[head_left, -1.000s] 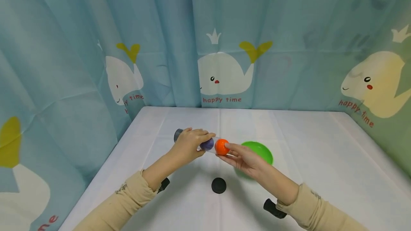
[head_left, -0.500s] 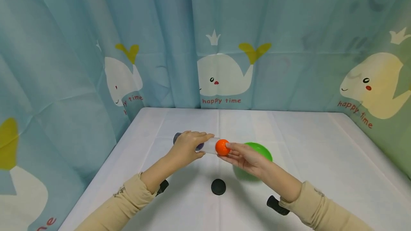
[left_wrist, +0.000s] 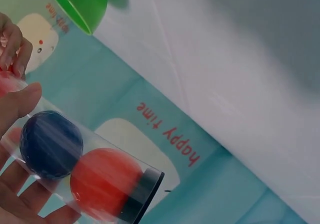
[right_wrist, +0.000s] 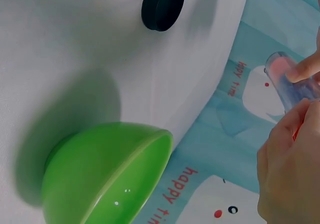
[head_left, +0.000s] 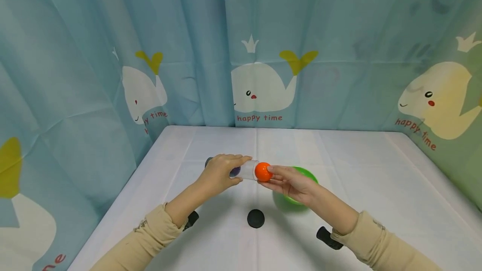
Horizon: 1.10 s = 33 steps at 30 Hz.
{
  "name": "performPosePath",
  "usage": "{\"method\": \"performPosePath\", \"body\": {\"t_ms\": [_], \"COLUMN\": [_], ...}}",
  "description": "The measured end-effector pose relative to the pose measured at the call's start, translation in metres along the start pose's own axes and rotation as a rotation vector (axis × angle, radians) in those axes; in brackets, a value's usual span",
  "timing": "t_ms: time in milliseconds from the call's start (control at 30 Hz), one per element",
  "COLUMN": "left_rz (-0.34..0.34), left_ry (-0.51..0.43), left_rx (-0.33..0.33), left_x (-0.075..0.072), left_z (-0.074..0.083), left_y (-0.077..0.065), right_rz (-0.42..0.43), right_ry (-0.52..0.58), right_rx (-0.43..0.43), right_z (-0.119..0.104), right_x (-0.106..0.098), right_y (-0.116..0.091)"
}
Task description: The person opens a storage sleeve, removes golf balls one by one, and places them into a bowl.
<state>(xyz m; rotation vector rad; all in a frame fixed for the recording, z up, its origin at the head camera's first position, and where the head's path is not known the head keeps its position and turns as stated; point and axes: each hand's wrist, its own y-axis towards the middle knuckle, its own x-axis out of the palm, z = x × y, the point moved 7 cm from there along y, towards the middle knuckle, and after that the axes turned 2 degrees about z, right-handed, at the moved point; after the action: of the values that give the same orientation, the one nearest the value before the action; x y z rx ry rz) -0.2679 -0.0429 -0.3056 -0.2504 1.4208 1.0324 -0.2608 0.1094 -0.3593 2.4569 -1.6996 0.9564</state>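
Note:
My left hand [head_left: 220, 175] grips a clear plastic tube [head_left: 247, 170], held tilted above the table with its dark-capped end at the far left. Inside it, the left wrist view shows a dark blue ball [left_wrist: 51, 144] against a red ball [left_wrist: 105, 181], which sits by the black end cap [left_wrist: 150, 196]. Between thumb and fingers, my right hand [head_left: 291, 183] pinches an orange ball [head_left: 262, 172] at the tube's other, uncapped end. The palm side of the left hand is partly hidden by the tube in the left wrist view.
A green bowl [right_wrist: 100, 169] stands on the white table just behind the right hand. Nearer the front lies a round black lid [head_left: 256, 218]. Blue curtain [head_left: 188, 45] with whale prints encloses the table's back and sides.
The orange ball has shifted slightly right, out at the tube's mouth, along with the right hand. The dark blue ball has slid left, deeper into the tube. The left hand has dipped a little.

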Motion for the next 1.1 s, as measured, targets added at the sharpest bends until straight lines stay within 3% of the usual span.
{"method": "performPosePath", "body": {"t_ms": [400,700,1100], "left_rz": [0.015,0.027,0.055], "left_ry": [-0.059,-0.049,-0.055], "left_rx": [-0.021,-0.013,-0.023], "left_x": [0.0,-0.002,-0.001], "left_z": [-0.003,-0.001,-0.005], "left_y": [-0.003,-0.004,-0.009], "right_rz": [-0.007,-0.03,-0.049], "right_ry": [-0.018,-0.097,-0.124], "right_rx": [0.005,-0.028,-0.039], "right_z": [-0.001,-0.005,-0.004], "right_x": [-0.004,-0.01,-0.016], "right_y": [-0.004,-0.006,-0.008]}}
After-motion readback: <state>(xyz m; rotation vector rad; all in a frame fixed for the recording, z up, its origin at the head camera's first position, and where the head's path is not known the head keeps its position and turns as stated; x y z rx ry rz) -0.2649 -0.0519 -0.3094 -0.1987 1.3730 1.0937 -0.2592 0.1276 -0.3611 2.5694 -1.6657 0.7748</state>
